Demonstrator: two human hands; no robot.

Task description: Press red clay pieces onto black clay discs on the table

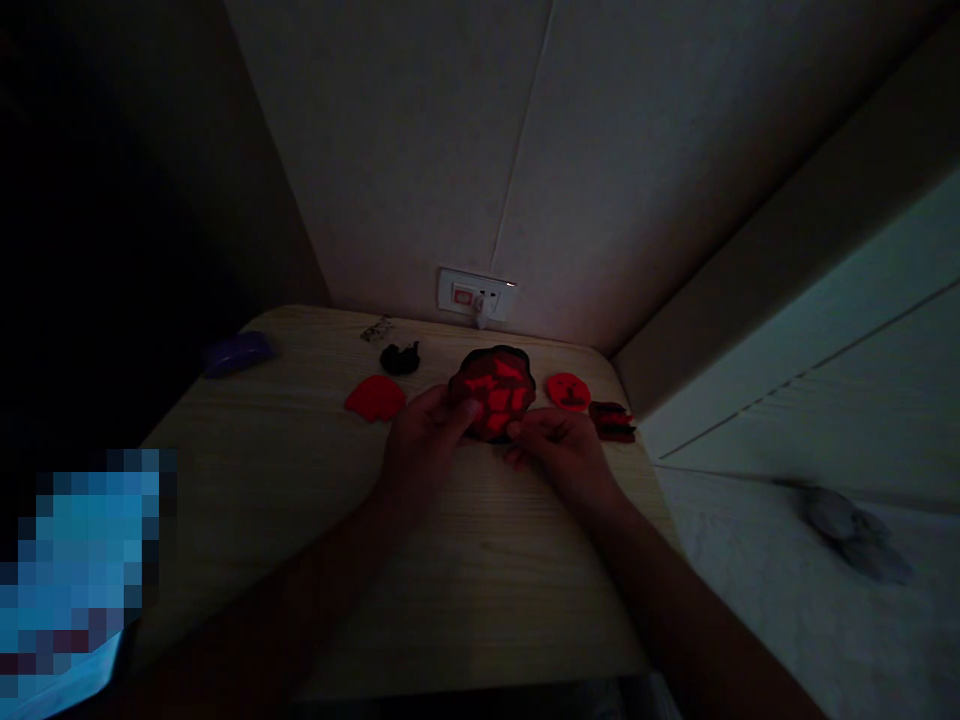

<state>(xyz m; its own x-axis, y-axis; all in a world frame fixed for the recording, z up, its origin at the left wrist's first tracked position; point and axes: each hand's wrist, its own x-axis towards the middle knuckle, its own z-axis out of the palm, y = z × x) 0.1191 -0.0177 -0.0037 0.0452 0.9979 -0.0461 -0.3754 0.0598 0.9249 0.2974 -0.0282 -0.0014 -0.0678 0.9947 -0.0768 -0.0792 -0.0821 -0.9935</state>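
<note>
Between my two hands is a flat, rounded red piece with a black rim (496, 390), bright red patches showing on a darker red ground. My left hand (427, 430) grips its left edge, thumb on top. At the lower right edge, my right hand (562, 450) pinches it between thumb and fingers. Left of my left hand lies a red fan-shaped piece (373, 397), with a curved black piece (400, 358) behind it. A red disc with dark marks (568, 391) is just beyond my right hand, beside a dark red and black striped piece (612, 422).
The pieces lie on a light wooden tabletop (450, 580). A purple packet (238, 353) sits at its far left edge, and a small dark-speckled item (377, 328) near the back. A wall socket (476, 295) holds a plug. A lit screen (82, 570) is at lower left.
</note>
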